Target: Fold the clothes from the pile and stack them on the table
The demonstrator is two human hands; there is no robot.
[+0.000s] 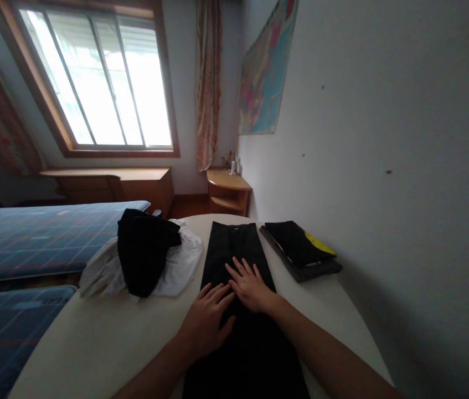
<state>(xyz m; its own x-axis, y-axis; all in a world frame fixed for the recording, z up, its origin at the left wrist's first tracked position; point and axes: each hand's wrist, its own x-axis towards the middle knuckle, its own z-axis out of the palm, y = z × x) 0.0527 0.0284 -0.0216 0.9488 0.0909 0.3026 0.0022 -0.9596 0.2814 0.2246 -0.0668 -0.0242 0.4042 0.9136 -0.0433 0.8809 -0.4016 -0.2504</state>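
A long black garment (234, 249), folded lengthwise, lies flat down the middle of a pale round table (105, 338). My left hand (207, 321) rests flat on it with fingers stretched out. My right hand (248, 285) lies flat just beyond it, fingers spread, touching the left hand's fingertips. Both hands press on the cloth and hold nothing.
A heap of black and white clothes (143, 257) sits on the table to the left. A stack of folded dark and yellow clothes (300, 249) lies at the right by the wall. Blue checked beds (39, 238) stand at the left, a small wooden corner shelf (228, 191) behind.
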